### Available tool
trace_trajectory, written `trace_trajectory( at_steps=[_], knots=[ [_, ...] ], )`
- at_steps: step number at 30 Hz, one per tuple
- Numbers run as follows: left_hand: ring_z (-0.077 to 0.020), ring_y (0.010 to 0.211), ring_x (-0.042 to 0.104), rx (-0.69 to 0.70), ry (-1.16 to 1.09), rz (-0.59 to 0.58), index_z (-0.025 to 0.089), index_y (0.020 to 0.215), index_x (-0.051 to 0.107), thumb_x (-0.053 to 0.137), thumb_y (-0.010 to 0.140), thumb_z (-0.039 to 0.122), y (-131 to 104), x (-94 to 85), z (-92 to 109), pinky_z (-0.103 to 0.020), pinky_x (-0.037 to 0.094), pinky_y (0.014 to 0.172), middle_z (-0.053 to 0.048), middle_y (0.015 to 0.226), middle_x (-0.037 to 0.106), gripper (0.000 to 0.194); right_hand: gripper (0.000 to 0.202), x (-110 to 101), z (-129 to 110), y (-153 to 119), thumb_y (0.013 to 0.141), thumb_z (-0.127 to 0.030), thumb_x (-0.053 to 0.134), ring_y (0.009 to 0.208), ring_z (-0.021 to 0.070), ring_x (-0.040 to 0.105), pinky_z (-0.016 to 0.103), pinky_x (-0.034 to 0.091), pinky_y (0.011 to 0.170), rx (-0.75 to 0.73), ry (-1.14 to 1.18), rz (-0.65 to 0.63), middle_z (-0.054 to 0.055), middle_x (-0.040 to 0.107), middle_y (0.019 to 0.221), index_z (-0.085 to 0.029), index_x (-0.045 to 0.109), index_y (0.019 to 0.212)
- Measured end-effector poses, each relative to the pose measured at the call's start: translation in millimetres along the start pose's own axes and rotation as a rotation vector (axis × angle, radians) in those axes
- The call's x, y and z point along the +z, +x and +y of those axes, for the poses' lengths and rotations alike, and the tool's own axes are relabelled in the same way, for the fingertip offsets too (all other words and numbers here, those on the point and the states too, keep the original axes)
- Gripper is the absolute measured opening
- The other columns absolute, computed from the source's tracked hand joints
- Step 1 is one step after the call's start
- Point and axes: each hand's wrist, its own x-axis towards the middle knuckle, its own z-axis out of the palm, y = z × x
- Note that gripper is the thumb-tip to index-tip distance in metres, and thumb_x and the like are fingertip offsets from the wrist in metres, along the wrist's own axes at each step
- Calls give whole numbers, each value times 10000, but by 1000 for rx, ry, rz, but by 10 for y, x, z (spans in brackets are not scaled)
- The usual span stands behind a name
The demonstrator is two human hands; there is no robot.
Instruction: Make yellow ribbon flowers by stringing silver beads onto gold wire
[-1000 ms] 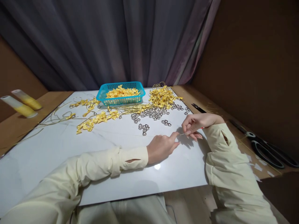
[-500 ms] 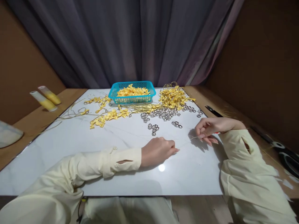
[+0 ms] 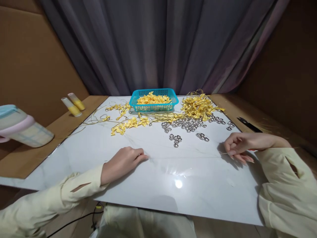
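Note:
My left hand [image 3: 125, 162] is closed in a pinch low over the white tabletop, left of the middle. At the right side, my right hand [image 3: 239, 147] pinches a thin pale thread [image 3: 224, 153] between thumb and forefinger, its other fingers loosely bent. From there the thread runs faintly across to the left fingertips. Beyond the hands lie small clusters of shiny silver beads [image 3: 175, 139] and a larger spread of them farther back. Yellow ribbon bows [image 3: 131, 123] lie at the left, and a thick pile of bows on gold cord [image 3: 198, 105] sits behind the beads.
A blue basket [image 3: 154, 108] of yellow bows stands at the back. Two yellow-wound spools [image 3: 71, 106] and a plaid tumbler [image 3: 34, 134] are on the left. Dark-bladed scissors [image 3: 249, 125] lie beyond my right hand. The white board's front edge [image 3: 148, 209] is near my lap.
My left hand has moved left, away from my right hand, so the thread spans a wider gap. The view has turned left, bringing more of the tumbler in. My right hand keeps its pinch.

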Motion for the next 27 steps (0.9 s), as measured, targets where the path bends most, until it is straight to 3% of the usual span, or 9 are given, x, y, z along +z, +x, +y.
trace_trajectory(
  at_steps=[5,12,21,27],
  knots=[
    [-191,685,603,-137,-3,-18,195,785,641,335,931,464,-237,-133,-265,-247,351,608,-38,710,657,433,337,-23,58,40,726,-470,616,398,59,440,178,331,416,65,-16,-15,35,606,548,-148,546,657],
    [-179,662,585,-191,15,30,199,761,611,311,930,463,-386,-220,-564,-242,332,603,-23,690,633,434,319,-39,197,61,674,-463,640,403,67,470,173,332,416,158,14,1,69,636,568,-147,608,693],
    [-185,668,579,-216,107,49,190,764,612,302,925,462,-428,-313,-737,-251,320,609,-47,706,646,442,385,-6,263,49,538,-551,666,413,98,488,192,354,405,276,-34,28,80,634,570,-194,611,674],
    [-175,647,566,-205,77,30,200,760,627,342,897,487,-407,-363,-815,-240,309,586,-34,682,638,427,406,11,243,27,553,-592,646,432,98,505,195,358,424,302,-44,51,90,639,584,-202,582,647]
  ],
)
